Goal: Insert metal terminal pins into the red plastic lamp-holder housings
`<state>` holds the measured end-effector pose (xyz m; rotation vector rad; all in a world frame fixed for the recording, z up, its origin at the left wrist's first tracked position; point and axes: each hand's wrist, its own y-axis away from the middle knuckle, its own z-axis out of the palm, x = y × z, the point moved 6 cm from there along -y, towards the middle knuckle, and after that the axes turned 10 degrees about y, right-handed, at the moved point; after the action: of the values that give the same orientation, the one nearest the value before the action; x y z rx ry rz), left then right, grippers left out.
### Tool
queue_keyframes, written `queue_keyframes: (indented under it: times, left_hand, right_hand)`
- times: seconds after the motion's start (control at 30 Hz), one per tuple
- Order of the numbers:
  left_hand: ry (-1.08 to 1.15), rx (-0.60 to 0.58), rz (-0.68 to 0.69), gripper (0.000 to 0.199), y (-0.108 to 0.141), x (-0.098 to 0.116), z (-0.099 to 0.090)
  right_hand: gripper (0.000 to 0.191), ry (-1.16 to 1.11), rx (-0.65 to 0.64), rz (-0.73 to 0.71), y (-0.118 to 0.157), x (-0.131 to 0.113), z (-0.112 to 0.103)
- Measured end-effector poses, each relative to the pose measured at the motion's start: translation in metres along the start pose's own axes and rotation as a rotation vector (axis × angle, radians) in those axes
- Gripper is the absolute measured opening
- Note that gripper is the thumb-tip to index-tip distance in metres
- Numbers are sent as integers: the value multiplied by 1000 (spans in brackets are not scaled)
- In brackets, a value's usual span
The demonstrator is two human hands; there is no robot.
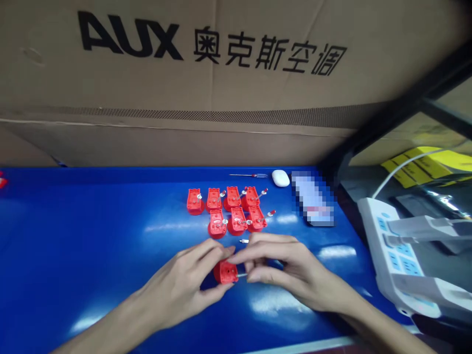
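Observation:
My left hand is closed round the sides of a red plastic housing, thumb at the near side and fingers at the far side. From the right, my right hand pinches the end of a thin metal rod that reaches to the housing's right edge. One right fingertip lies over the housing's upper edge. A small white piece sits just beyond the right fingers, partly hidden by them. Farther back, several similar red housings stand in two rows, with thin rods sticking out of them.
Behind the blue table rises a large cardboard box. At the back lie a screwdriver, a white rounded case and a blurred-out phone. A power strip with plugs and yellow boxes are at right.

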<state>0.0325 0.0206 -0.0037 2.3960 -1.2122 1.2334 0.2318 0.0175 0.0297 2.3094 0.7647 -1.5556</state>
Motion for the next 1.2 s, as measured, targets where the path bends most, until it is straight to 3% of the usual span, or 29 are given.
queue_keyframes:
  times: [0.1, 0.3, 0.43, 0.57, 0.67, 1.0, 1.2]
  left_hand:
    - [73, 24, -32, 33, -3, 1, -4]
    - [81, 59, -6, 36, -1, 2, -5]
    - [84, 63, -39, 36, -1, 0, -3]
    - [110, 45, -65, 40, -2, -2, -2]
    - [121, 49, -70, 40, -2, -2, -3]
    - [117, 32, -81, 39, -3, -2, -4]
    - [125, 31, -88, 39, -2, -3, -3]
  right_hand:
    - [18, -55, 9, -40, -5, 0, 9]
    - [11, -313, 88, 126, 5, 24, 24]
    - [5, -217, 123, 138, 4, 27, 25]
    - [11, -150, 190, 228, 1, 36, 24]
    - [14, -132, 172, 279, 2, 42, 25]
    - [15, -66, 96, 270, 3, 42, 23]
    - [17, -40, 89, 178, 1, 37, 20]
